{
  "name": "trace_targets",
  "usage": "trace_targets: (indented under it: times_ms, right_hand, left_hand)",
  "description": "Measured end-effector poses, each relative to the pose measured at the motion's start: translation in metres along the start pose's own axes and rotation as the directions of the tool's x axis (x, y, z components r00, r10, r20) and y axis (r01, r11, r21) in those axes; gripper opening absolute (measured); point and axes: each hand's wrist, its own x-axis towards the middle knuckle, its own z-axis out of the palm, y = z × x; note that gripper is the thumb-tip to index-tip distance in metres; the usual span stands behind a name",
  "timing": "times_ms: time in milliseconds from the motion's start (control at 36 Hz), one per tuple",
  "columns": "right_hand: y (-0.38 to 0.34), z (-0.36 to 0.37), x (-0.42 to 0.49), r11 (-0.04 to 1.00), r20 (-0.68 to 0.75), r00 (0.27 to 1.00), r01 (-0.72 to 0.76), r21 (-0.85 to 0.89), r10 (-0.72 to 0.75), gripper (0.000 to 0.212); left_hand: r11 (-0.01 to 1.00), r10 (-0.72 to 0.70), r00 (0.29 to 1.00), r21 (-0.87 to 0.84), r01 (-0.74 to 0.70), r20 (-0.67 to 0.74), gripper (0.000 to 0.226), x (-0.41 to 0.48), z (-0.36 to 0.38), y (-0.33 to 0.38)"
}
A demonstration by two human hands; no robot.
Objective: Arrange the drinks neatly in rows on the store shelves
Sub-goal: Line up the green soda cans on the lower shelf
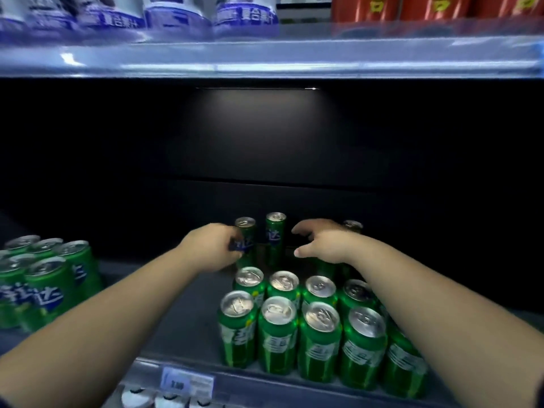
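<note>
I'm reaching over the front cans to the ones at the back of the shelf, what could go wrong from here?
1. Your left hand grips a back can right beside the middle can; pulling it out could tip that neighbour.
2. Your right forearm passes low over the front cans, which stand near the shelf edge; a brush might knock one off.

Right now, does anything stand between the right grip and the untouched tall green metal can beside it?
Nothing visible does. The right grip is open, facing the tall green metal can across a bare dark gap. The left grip holds the neighbouring green can on the far side.
</note>
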Motion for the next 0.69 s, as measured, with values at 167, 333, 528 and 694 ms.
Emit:
trace_targets:
  times_ms: [167, 333, 528, 694]
  right_hand:
    - [-0.019, 0.013, 0.051, 0.999, -0.016, 0.999, -0.037, 0.009, 0.037, 0.064]
    - [-0.028, 0.027, 0.101, 0.997, -0.113, 0.993, -0.043, -0.063, 0.036, 0.068]
    - [-0.032, 0.043, 0.123, 0.988, -0.125, 0.986, -0.122, -0.100, 0.109, 0.066]
    - [-0.040, 0.050, 0.112, 0.993, -0.191, 0.980, -0.074, -0.087, 0.056, 0.059]
  left_hand:
    - [0.997, 0.025, 0.999, -0.079, -0.022, 0.043, 0.042, 0.041, 0.010, -0.038]
    - [0.968, 0.092, 0.996, -0.234, -0.091, -0.010, 0.054, 0.089, 0.026, -0.057]
    - [0.834, 0.229, 0.973, -0.518, -0.187, 0.018, 0.075, 0.123, 0.047, -0.060]
    - [0.821, 0.250, 0.968, -0.532, -0.209, 0.005, 0.061, 0.123, 0.046, -0.063]
